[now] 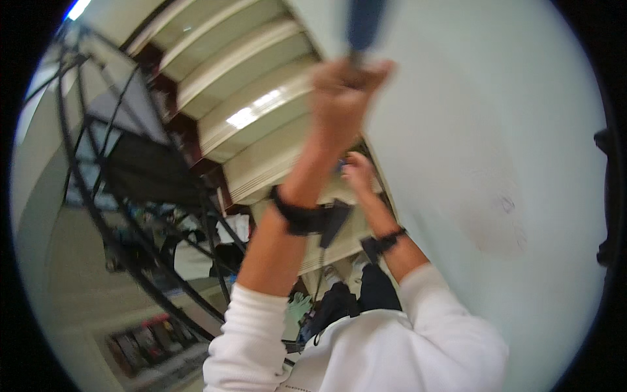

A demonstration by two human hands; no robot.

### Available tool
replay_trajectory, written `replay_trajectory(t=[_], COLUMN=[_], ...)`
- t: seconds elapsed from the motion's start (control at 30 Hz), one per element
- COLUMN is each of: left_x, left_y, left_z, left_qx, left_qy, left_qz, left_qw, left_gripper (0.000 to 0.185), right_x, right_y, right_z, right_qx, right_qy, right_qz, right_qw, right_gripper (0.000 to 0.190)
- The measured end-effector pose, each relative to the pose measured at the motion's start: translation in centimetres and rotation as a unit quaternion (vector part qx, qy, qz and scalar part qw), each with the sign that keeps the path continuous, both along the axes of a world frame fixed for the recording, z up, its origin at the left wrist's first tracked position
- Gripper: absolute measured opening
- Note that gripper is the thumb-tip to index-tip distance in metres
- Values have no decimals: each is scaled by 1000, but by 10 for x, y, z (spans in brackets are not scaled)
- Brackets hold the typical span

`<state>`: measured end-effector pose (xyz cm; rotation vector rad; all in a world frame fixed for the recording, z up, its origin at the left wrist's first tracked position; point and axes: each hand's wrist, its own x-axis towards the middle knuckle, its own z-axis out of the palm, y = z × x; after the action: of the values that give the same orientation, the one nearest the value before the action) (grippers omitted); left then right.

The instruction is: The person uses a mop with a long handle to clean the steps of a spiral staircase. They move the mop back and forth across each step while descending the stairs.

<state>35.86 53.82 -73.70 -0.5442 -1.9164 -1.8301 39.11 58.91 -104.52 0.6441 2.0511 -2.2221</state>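
Note:
My left hand (340,93) is raised at the top centre, its fingers closed around a dark blue long object (365,24). Motion blur hides what kind of tool it is, and its far end runs out of the picture. A pale wall (455,122) lies beside this hand; whether the object touches it I cannot tell. Lower down, my right hand (359,171) is near the wall's foot with its fingers curled. A small blue thing (341,164) shows at its fingertips, partly hidden, so a grip on it is not clear. Black straps (303,218) circle both wrists.
Pale stone stairs (264,108) with ridged edges rise ahead. Along the left runs a black metal railing (122,262). Beyond it, lower down, are a framed recess of dark items (152,343) and assorted objects. A pale green glove-like thing (298,307) lies near my feet.

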Motion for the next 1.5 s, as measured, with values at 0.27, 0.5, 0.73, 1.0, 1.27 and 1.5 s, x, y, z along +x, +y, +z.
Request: replay_trajectory(t=[0.27, 0.5, 0.73, 1.0, 1.27, 1.5], left_x=[66, 91, 103, 122, 223, 345], left_y=[-30, -76, -60, -36, 3, 83], left_z=[-76, -297, -380, -428, -440, -415], left_qx=[-101, -226, -283, -328, -317, -362], left_qy=[61, -107, -124, -61, -39, -104], left_qz=[1, -57, -23, -159, -246, -249], left_qw=[993, 967, 951, 929, 915, 892], left_gripper=[45, 28, 9, 32, 34, 10], right_x=[124, 217, 301, 368, 493, 580], right_y=[86, 41, 48, 86, 129, 238], right_z=[328, 400, 358, 291, 269, 307], right_qx=[113, 70, 90, 55, 41, -5], right_qy=[605, 477, 497, 536, 549, 573], right_qz=[57, 235, 201, 120, 58, 113], right_qw=[786, 844, 839, 834, 833, 812], right_gripper=[124, 23, 22, 24, 25, 25])
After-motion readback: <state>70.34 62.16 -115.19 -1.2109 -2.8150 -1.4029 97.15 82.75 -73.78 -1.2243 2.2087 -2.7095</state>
